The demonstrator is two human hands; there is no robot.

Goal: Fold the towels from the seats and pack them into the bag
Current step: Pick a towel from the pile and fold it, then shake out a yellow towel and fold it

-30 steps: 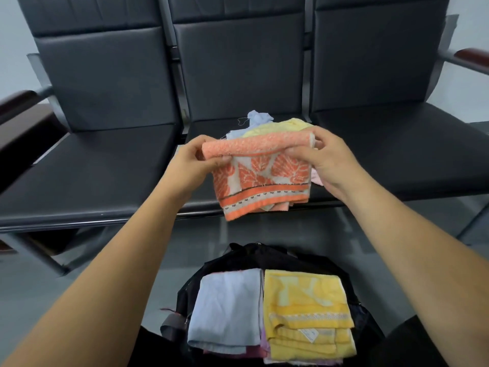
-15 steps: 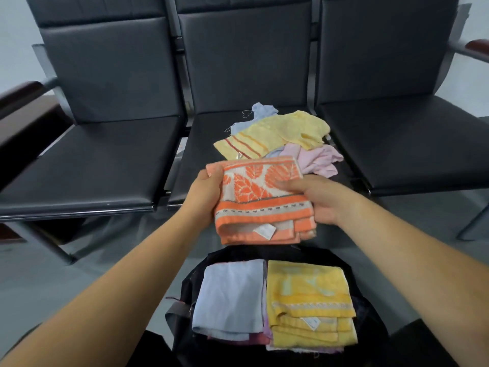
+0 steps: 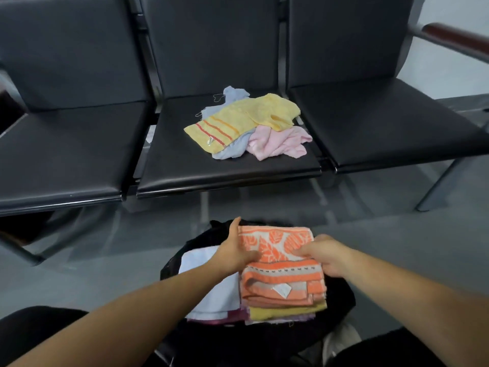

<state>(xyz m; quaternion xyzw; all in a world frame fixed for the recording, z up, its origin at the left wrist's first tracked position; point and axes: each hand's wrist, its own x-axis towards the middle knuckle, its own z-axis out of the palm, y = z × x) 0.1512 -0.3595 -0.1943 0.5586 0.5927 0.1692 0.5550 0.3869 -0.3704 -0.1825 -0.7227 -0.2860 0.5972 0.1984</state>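
Observation:
A folded orange leaf-patterned towel [image 3: 283, 276] lies on top of a folded yellow towel [image 3: 285, 312] inside the black bag [image 3: 341, 295] on the floor. My left hand [image 3: 234, 250] grips its left edge, thumb on top. My right hand [image 3: 324, 252] pinches its right side. A folded pale blue towel [image 3: 211, 295] sits beside it in the bag. On the middle seat [image 3: 185, 165] lies a loose heap: a yellow striped towel [image 3: 238, 120], a pink towel [image 3: 277, 143] and a blue towel [image 3: 232, 151].
Three black seats stand in a row; the left seat [image 3: 66, 154] and right seat [image 3: 383, 123] hold nothing. A brown armrest [image 3: 455, 38] juts out at the far right. Grey floor lies between the seats and the bag.
Both hands have lowered the folded orange towel from in front of the seats down onto the yellow towel in the bag. The view has tilted downward.

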